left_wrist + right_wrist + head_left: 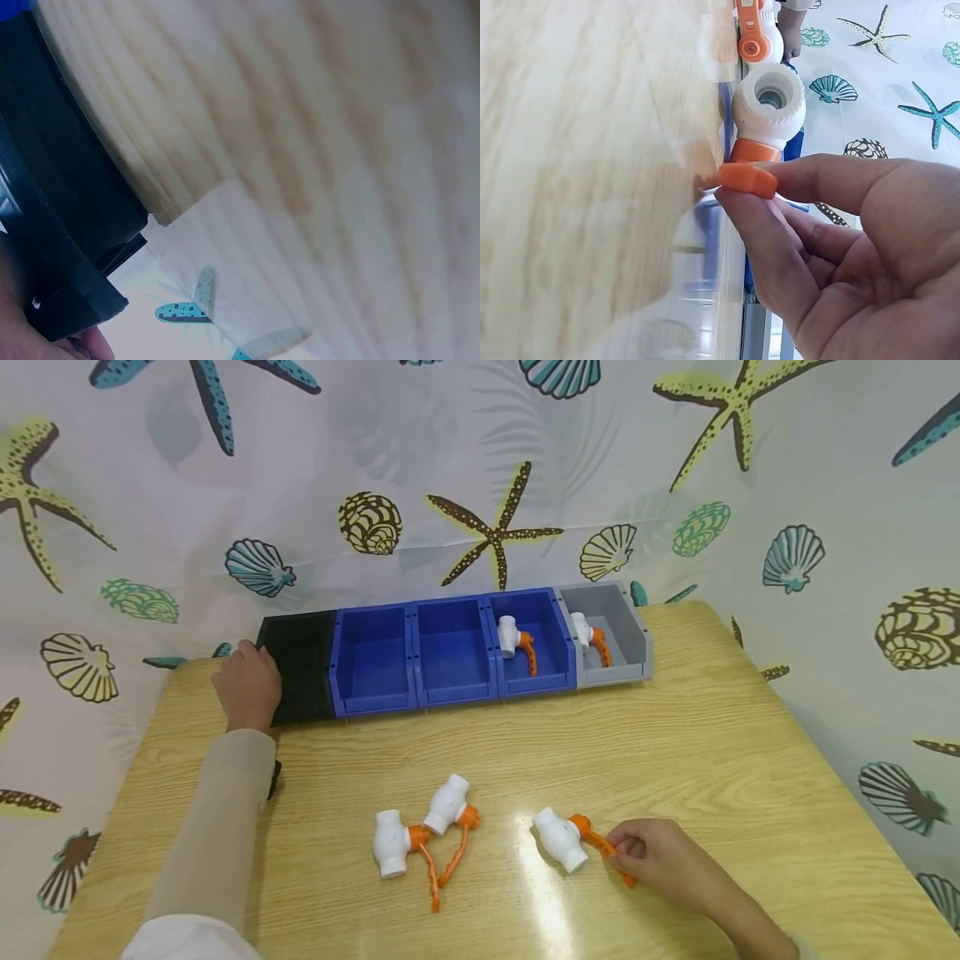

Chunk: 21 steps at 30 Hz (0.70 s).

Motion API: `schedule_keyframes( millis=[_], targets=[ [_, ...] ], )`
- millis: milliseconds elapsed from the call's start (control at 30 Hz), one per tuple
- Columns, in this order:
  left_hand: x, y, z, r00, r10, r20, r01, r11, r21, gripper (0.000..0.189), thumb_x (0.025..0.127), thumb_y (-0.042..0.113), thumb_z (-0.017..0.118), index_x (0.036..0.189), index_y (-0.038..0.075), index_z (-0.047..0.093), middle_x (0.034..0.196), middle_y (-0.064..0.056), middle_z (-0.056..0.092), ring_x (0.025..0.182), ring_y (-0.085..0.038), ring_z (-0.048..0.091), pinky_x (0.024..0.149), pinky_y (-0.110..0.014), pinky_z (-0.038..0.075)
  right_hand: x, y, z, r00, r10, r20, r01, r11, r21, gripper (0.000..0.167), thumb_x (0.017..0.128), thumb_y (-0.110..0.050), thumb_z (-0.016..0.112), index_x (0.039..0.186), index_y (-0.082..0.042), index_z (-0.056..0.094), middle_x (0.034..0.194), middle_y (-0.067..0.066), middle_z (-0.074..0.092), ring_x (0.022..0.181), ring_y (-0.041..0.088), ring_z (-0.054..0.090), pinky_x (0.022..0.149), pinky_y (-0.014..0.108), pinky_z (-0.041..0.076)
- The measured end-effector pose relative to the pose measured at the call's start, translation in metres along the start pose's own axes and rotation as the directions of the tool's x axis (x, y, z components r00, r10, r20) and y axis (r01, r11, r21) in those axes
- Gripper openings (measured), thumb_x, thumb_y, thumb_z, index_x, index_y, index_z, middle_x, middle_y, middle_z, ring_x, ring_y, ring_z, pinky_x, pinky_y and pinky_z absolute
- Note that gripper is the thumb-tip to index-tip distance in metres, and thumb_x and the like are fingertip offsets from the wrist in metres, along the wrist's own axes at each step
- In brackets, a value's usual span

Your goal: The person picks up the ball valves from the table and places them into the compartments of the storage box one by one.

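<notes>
My right hand pinches the orange lever of a white ball valve between thumb and fingers, low over the wooden table. Seen from the right wrist, the valve's round open end stands just beyond the fingertips. Two more ball valves lie to the left, one with its white body upright, the other tilted, their levers meeting. At the far left my left hand grips the outer edge of the black bin; in the left wrist view, fingers curl under the bin's rim.
Joined in a row with the black bin are three blue bins and a grey bin. One ball valve lies in the rightmost blue bin, another in the grey one. A patterned cloth hangs behind the wooden table.
</notes>
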State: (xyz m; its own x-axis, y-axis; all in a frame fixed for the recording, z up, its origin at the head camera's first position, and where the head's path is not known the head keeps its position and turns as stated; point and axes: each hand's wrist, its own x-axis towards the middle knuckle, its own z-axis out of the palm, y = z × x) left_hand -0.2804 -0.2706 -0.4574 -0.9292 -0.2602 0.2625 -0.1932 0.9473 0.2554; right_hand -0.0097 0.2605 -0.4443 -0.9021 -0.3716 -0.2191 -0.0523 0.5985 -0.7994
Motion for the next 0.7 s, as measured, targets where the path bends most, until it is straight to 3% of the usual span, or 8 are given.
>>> schedule_keyframes(
  millis=[700],
  targets=[
    [0.001, -0.001, 0.001, 1.0, 0.005, -0.014, -0.005, 1.0, 0.009, 0.045, 0.102, 0.026, 0.02, 0.108, -0.012, 0.043, 0.097, -0.033, 0.052, 0.093, -0.049, 0.049, 0.079, -0.06, 0.037, 0.01, -0.011, -0.003, 0.994, -0.043, -0.1, 0.033, 0.994, -0.106, 0.014, 0.085, -0.01, 0.066, 0.096, -0.001, 0.066, 0.08, -0.004, 0.063, 0.071, 0.006, 0.058, 0.062, 0.023, 0.05]
  ],
)
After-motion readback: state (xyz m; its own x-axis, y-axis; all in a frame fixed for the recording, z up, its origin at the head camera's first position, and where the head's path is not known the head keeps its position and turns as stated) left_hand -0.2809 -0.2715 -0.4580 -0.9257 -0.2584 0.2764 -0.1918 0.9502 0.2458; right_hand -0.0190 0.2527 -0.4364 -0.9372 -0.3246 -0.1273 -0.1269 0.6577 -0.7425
